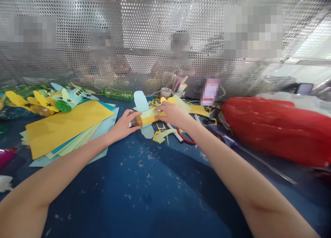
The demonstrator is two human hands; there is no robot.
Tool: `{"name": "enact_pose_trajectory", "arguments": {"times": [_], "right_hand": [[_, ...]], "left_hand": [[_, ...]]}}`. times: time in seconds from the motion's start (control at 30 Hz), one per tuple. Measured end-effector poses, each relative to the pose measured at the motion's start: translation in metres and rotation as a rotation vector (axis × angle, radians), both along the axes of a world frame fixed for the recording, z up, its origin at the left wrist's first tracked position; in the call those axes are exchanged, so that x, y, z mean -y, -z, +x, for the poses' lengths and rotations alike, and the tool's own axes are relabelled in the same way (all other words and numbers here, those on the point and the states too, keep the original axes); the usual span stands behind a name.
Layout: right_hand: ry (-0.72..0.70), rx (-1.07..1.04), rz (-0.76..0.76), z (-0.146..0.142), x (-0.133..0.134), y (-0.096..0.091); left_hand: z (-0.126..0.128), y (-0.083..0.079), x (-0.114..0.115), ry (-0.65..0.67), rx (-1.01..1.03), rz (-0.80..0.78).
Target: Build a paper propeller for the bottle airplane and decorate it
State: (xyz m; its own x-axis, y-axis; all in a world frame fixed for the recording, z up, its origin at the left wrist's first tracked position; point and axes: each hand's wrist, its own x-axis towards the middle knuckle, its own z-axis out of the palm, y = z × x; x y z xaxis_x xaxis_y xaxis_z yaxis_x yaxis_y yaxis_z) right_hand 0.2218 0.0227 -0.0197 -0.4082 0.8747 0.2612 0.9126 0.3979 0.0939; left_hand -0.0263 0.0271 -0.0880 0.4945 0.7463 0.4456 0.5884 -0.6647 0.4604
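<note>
A small bottle wrapped in yellow paper point(148, 119) lies on its side on the blue table point(144, 189), with a pale blue paper wing point(141, 100) across it. My left hand point(123, 126) grips its cap end, fingers curled round it. My right hand point(173, 113) presses down on the other end of the yellow wrap, fingers closed over it. Yellow paper offcuts point(160, 134) lie just under and in front of the bottle.
A stack of yellow, green and blue paper sheets point(64, 127) lies at left, with finished paper-winged bottles point(55, 101) behind it. A green bottle point(117, 93), a cup of pens point(178, 84), red-handled scissors point(184, 138) and a red bag point(279, 127) lie around. A perforated metal screen point(155, 41) closes the back, with people behind it.
</note>
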Motion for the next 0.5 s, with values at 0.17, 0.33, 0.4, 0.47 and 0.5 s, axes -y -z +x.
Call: {"name": "enact_pose_trajectory", "arguments": {"times": [0.17,0.33,0.4,0.47,0.5], "right_hand": [[0.015,0.006,0.027,-0.008,0.007,-0.007],[-0.007,-0.269,0.02,0.015,0.014,-0.039],[-0.049,-0.33,-0.223,0.033,0.016,-0.051],[-0.086,-0.435,-0.464,0.049,0.018,-0.055],[-0.069,-0.492,-0.526,0.056,0.018,-0.053]], "left_hand": [[0.001,0.001,-0.002,-0.015,0.059,0.014],[0.0,0.007,-0.012,-0.132,0.197,0.008],[-0.002,0.009,-0.018,-0.184,0.296,-0.026],[-0.004,0.011,-0.023,-0.235,0.417,-0.093],[-0.004,0.011,-0.025,-0.256,0.478,-0.135]]}}
